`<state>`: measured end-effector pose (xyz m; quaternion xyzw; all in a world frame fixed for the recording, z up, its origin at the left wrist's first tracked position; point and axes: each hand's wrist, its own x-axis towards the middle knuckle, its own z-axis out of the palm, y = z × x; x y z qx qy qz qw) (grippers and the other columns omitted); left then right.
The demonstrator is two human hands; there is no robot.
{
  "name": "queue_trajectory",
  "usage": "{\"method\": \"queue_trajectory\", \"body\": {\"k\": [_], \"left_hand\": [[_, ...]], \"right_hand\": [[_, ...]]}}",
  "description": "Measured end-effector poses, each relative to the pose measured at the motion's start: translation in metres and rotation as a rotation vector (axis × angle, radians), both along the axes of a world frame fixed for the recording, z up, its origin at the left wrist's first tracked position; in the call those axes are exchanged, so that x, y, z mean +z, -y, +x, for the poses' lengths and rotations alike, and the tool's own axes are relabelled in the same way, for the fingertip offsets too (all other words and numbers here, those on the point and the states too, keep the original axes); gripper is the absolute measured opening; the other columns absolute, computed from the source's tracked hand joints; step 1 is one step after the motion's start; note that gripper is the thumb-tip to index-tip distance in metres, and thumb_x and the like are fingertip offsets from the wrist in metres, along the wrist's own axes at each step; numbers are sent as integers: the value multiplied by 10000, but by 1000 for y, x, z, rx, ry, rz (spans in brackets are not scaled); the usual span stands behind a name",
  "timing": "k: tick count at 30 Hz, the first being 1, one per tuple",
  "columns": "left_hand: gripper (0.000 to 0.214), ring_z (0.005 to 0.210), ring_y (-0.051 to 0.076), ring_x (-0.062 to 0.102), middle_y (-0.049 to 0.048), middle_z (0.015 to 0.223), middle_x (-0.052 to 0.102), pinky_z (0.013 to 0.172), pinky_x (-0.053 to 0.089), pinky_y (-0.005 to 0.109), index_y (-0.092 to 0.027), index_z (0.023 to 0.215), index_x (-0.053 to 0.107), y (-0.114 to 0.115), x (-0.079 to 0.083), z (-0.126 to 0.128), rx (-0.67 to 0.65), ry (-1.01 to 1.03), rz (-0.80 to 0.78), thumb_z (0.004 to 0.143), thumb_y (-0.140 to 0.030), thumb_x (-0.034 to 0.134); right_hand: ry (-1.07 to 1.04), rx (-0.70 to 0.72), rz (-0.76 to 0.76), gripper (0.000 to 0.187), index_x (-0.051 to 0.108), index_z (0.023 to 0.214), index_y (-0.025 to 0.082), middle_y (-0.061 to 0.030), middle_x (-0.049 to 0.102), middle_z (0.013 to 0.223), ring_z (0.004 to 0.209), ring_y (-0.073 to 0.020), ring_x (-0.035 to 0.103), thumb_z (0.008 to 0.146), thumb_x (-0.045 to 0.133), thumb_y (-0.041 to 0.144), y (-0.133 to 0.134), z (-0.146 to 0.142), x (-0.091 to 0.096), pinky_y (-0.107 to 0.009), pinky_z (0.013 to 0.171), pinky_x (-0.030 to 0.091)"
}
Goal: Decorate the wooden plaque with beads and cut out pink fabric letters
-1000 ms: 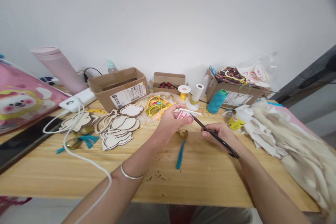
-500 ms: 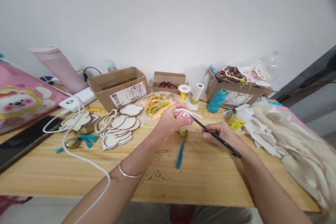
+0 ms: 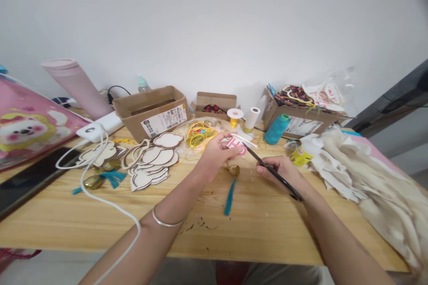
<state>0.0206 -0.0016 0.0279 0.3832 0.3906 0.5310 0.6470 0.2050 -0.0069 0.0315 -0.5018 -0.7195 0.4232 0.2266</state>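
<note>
My left hand (image 3: 217,153) pinches a small white piece with pink lettering (image 3: 236,144) between thumb and fingers, above the middle of the table. A white cord (image 3: 245,140) runs along its upper side to the right. My right hand (image 3: 281,171) is closed around a long black tool with a narrow tip (image 3: 264,164); I cannot make out its exact kind. The tip is at the right edge of the lettered piece; whether it touches is unclear. Just below, on the wood, lies a brass-coloured bell (image 3: 235,170) with a teal tassel (image 3: 229,197).
Cloud-shaped wooden pieces (image 3: 157,156) are piled left of my hands. Behind are cardboard boxes (image 3: 133,120), yellow cords (image 3: 200,135), a teal thread cone (image 3: 277,129) and a yellow-labelled bottle (image 3: 302,156). Beige cloth (image 3: 377,182) covers the right side. A white cable (image 3: 113,205) crosses my left forearm.
The lettered piece has turned slightly, showing more of its pink letters. My right hand and the black tool have shifted a little to the left.
</note>
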Motion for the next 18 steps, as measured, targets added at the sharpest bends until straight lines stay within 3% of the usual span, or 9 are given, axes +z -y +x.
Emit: {"method": "queue_trajectory", "body": {"k": [3,7,12,18], "left_hand": [[268,672,85,594,40,800,646,595,462,175,-144,892,592,1,0,2,-64,159,-84,673,-270,681],[152,639,73,583,30,726,627,593,480,166,-125,771,624,2,-2,5,-134,248,-140,700,-254,662],[67,554,42,545,12,681,614,554,474,136,-120,731,630,2,-3,7,-91,292,-178,683,-149,666],[98,574,43,536,1,674,604,557,469,137,-126,722,632,3,-3,9,-31,276,-115,682,-205,674]], "right_hand": [[-48,-59,14,485,473,518,159,53,257,460,425,-53,217,612,517,633,1,-4,-1,-210,383,143],[-99,-65,44,502,472,523,168,50,263,461,421,-56,214,592,519,663,1,-7,-1,-213,374,146],[-92,-44,73,508,479,525,166,48,272,464,425,-56,210,604,506,667,2,-10,-1,-215,377,151],[-111,-42,31,494,474,541,163,43,311,483,439,-59,248,619,508,649,5,-12,-5,-209,389,178]]}}
